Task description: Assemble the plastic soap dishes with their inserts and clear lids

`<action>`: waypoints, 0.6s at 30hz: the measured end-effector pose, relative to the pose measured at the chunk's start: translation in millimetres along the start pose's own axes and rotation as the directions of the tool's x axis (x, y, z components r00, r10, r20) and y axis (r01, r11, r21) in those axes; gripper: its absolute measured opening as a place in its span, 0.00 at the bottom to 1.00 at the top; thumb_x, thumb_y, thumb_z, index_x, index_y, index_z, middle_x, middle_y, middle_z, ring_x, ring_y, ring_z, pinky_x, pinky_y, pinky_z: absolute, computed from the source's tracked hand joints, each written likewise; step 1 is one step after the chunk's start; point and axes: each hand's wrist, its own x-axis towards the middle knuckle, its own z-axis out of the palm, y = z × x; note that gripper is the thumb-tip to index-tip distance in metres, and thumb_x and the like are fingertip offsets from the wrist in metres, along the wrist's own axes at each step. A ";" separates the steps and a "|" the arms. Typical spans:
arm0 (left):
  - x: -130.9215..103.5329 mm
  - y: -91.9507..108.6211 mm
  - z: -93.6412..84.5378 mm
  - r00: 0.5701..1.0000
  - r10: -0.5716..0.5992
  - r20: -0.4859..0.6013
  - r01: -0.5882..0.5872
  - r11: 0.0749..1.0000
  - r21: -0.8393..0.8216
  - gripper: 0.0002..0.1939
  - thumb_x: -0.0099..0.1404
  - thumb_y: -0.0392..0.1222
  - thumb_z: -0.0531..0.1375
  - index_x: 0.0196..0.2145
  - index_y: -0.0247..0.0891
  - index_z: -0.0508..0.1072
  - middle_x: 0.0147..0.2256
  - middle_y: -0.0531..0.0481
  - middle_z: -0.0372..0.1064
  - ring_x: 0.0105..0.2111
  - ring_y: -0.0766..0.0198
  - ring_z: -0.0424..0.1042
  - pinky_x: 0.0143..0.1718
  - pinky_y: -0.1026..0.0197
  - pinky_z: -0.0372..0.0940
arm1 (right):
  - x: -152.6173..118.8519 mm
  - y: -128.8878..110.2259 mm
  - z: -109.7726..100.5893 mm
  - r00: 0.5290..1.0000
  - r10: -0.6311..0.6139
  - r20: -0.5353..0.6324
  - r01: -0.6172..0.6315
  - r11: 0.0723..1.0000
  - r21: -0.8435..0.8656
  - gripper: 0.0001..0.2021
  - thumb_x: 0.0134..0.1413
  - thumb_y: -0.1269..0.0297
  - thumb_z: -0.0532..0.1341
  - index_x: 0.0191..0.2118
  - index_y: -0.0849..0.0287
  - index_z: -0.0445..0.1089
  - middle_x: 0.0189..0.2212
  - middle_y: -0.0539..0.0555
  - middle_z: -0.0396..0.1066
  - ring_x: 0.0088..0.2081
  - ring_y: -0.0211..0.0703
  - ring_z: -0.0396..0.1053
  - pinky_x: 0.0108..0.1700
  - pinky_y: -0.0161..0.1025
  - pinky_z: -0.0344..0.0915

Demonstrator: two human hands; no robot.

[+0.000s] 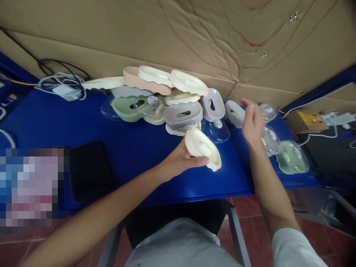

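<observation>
My left hand grips a cream plastic soap dish with a wavy rim, tilted above the front of the blue table, thumb on its near side. My right hand is raised on the right, beside a pale grey slotted soap dish piece. One of its fingers points out to the left; I see nothing held in it, and its other fingers are partly hidden. Behind my left hand lies a pile with a grey slotted piece, a green soap dish and a peach one.
Clear lids with round stickers lie among the dishes. At far right sits a green dish under a clear lid. A black flat object lies on the blue table at left, with cables behind. Cardboard walls the back.
</observation>
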 end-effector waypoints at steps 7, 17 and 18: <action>2.9 -3.3 -4.1 0.980 0.192 -0.056 -0.196 0.978 -0.076 0.44 0.60 0.55 0.78 0.69 0.46 0.67 0.63 0.41 0.73 0.66 0.42 0.70 0.71 0.40 0.63 | -47.0 -96.1 -9.7 0.710 -0.519 0.477 0.405 0.854 0.327 0.22 0.64 0.49 0.70 0.62 0.29 0.73 0.52 0.43 0.82 0.48 0.53 0.81 0.53 0.55 0.78; -1.6 -1.7 -3.5 0.994 0.008 0.110 0.000 0.997 -0.071 0.51 0.67 0.46 0.75 0.77 0.60 0.51 0.75 0.36 0.54 0.60 0.42 0.77 0.56 0.45 0.76 | 1.4 4.0 -18.5 0.995 0.027 -0.091 -0.058 0.932 -0.358 0.19 0.69 0.44 0.61 0.51 0.52 0.77 0.49 0.59 0.80 0.48 0.59 0.77 0.57 0.62 0.73; -1.6 -2.2 -3.1 0.996 0.000 0.092 0.005 0.999 -0.053 0.49 0.67 0.46 0.74 0.77 0.57 0.53 0.73 0.34 0.58 0.58 0.44 0.78 0.54 0.47 0.77 | 5.8 14.7 -13.7 0.997 0.069 -0.033 -0.076 0.920 -0.383 0.19 0.68 0.44 0.60 0.49 0.52 0.78 0.47 0.59 0.81 0.48 0.59 0.78 0.57 0.62 0.73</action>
